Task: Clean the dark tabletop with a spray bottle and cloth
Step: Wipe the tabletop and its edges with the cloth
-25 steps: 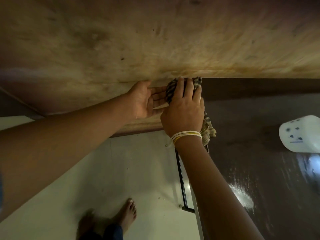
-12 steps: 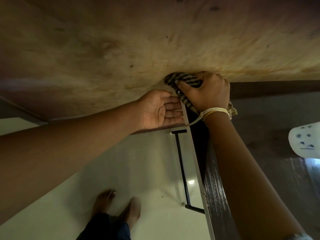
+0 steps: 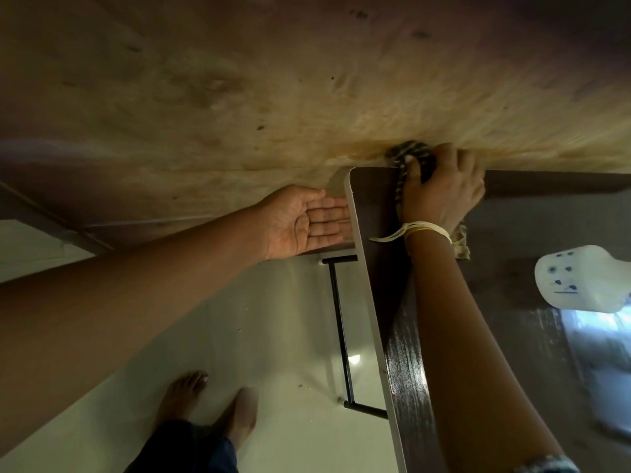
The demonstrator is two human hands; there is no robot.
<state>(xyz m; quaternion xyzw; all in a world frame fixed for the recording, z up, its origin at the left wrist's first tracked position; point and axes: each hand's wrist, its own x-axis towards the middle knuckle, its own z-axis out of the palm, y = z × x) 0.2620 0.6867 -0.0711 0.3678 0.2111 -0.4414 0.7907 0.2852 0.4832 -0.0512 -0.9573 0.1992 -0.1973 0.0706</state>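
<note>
Right hand (image 3: 444,189) is clamped on a striped dark-and-tan cloth (image 3: 408,158), fingers curled over the bunched fabric, pressing it into the far corner of the dark wood-grain tabletop (image 3: 406,353) where it meets the tan plywood wall panel (image 3: 273,90). A frayed tail of the same cloth hangs out at 5 o'clock of the wrist, lying on the table surface. Pale yellow thread bands (image 3: 423,230) wrap the right wrist, one loose end trailing toward 9 o'clock.

Left hand (image 3: 304,223) is flat and open, palm up, fingers straight and together, holding nothing. Its fingertips touch the table's pale left edge, just at 9 o'clock of the right hand. It sits off the table, cupped below the edge line.

White plastic spray bottle (image 3: 580,278) with small blue markings lies at 3 o'clock of the right forearm, on the tabletop, well apart from both hands; only its body is in frame, nozzle cut off by the right border. At 5 o'clock of the bottle the surface shows a bright glossy reflection.

Black metal table leg frame (image 3: 341,329) runs under the left edge. Pale floor (image 3: 239,336) below, two bare feet (image 3: 211,404) at 6 o'clock.
</note>
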